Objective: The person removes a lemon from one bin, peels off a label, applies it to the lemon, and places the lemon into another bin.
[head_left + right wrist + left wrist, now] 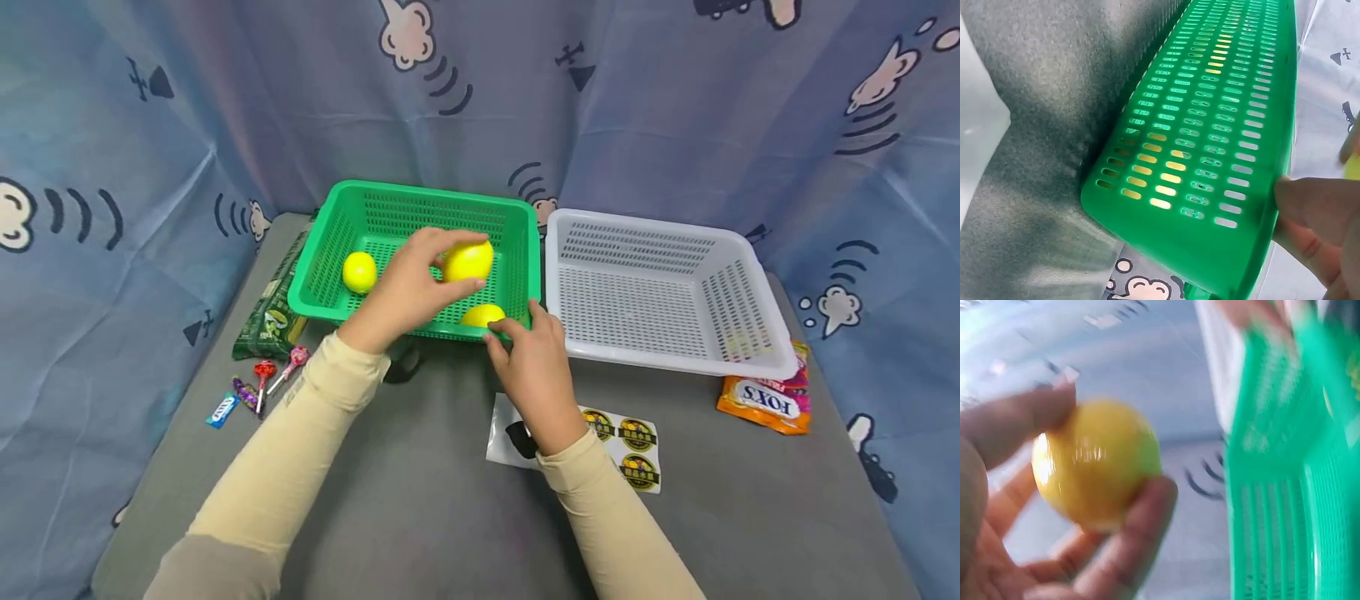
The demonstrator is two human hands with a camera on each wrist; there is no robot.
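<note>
My left hand [450, 265] grips a yellow lemon [471, 260] between thumb and fingers, held just above the inside of a green slotted basket [322, 250]. In the left wrist view the lemon [1094, 464] sits between my thumb and fingertips [1141, 531], with the green basket [1291, 500] blurred at the right. My right hand [517, 327] pinches the basket's front rim near its right corner; its thumb [1316, 200] presses the green wall [1210, 144]. Two more lemons lie in the basket, one at the left [359, 272] and one by the front wall [482, 315].
A white slotted basket [675, 360] stands right of the green one, touching it. A sheet of round stickers [633, 446] lies under my right wrist. An orange candy bag [767, 404] lies at the right. A green packet [270, 312], lollipops [273, 371] and a blue sweet [222, 410] lie at the left.
</note>
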